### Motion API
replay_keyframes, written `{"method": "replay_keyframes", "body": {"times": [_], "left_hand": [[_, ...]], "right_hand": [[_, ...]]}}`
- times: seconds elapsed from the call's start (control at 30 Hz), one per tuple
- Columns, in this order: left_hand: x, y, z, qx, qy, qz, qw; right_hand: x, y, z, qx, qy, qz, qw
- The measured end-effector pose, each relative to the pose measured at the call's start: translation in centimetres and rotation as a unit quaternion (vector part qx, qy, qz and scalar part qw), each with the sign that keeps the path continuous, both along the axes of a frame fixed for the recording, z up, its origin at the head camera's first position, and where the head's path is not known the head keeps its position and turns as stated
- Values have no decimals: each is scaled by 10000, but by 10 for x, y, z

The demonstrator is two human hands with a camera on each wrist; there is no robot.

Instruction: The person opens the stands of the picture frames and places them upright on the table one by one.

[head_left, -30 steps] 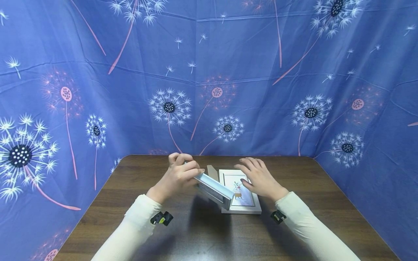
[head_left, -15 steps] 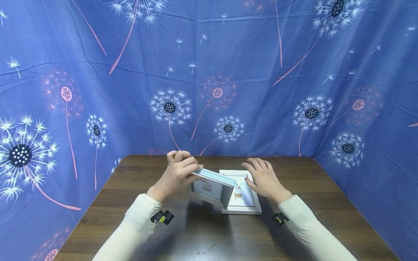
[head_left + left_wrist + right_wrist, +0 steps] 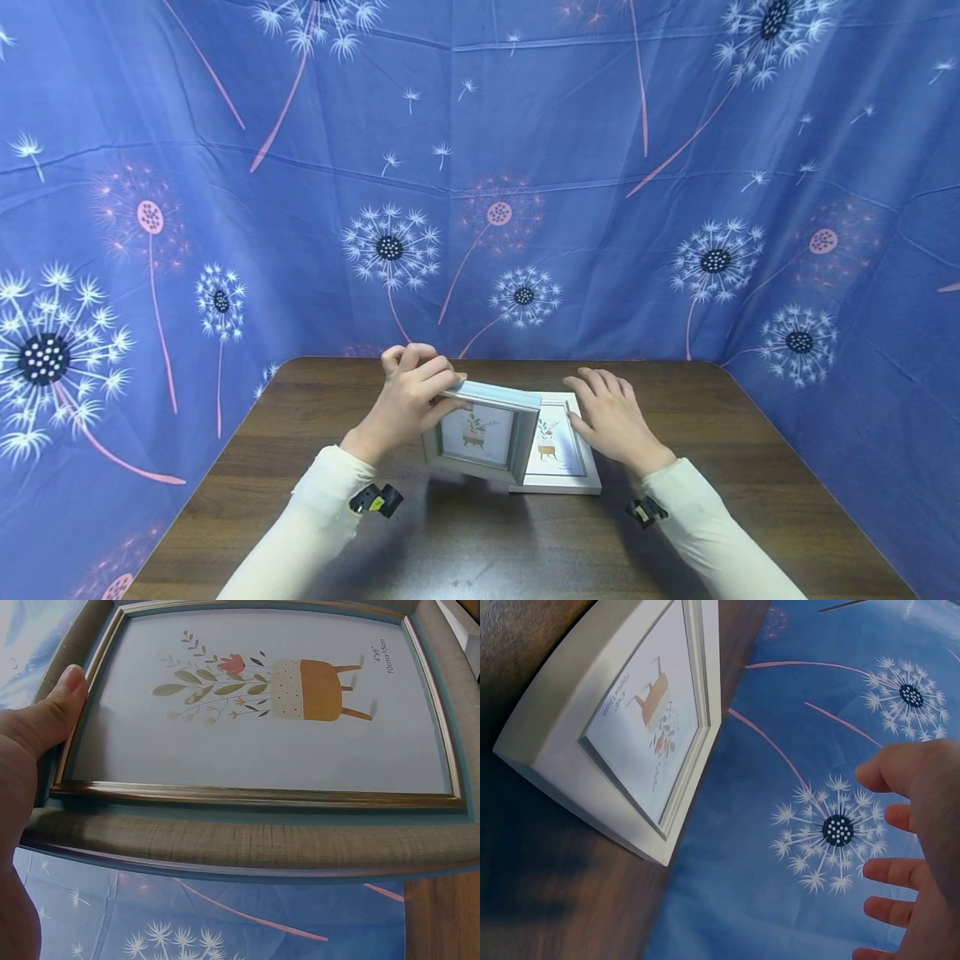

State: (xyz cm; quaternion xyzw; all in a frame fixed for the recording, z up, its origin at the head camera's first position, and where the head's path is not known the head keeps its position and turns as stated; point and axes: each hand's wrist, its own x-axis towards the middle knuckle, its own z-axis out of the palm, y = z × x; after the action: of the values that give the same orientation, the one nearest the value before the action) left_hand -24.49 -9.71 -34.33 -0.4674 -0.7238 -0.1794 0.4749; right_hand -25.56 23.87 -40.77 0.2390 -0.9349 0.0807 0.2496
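Note:
My left hand (image 3: 408, 404) grips a blue-grey picture frame (image 3: 477, 433) at its upper left corner, holding it raised and tilted so the picture faces me. In the left wrist view, the thumb (image 3: 64, 705) presses on the front beside the gold inner trim, and the print (image 3: 247, 712) shows a flower pot on legs. A white picture frame (image 3: 558, 458) with a similar print lies face up on the table, its left part hidden behind the raised frame. Above its right side hovers my right hand (image 3: 617, 421), fingers spread and relaxed, holding nothing; the right wrist view shows these fingers (image 3: 892, 871) apart from the frame.
Both frames are over a brown wooden table (image 3: 720, 467). A blue cloth (image 3: 600, 275) with a dandelion pattern hangs behind it and along both sides. Black wrist cameras sit on the left cuff (image 3: 377, 500) and the right cuff (image 3: 647, 510).
My left hand has turned the blue-grey frame from edge-on until its picture faces me; the stand at its back has gone out of sight. My right hand has drifted slightly right.

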Motion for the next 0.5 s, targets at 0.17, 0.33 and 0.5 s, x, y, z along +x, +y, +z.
{"method": "replay_keyframes", "body": {"times": [0.17, 0.33, 0.5], "left_hand": [[0, 0, 0, -30, -202, 99, 9997], [-2, 0, -1, 1, -335, 101, 9994], [-3, 1, -2, -41, -518, 146, 9985]], "right_hand": [[3, 0, -3, -157, 16, -52, 9999], [6, 0, -6, -246, -2, -83, 9997], [10, -2, -8, -354, 50, -72, 9993]]}}
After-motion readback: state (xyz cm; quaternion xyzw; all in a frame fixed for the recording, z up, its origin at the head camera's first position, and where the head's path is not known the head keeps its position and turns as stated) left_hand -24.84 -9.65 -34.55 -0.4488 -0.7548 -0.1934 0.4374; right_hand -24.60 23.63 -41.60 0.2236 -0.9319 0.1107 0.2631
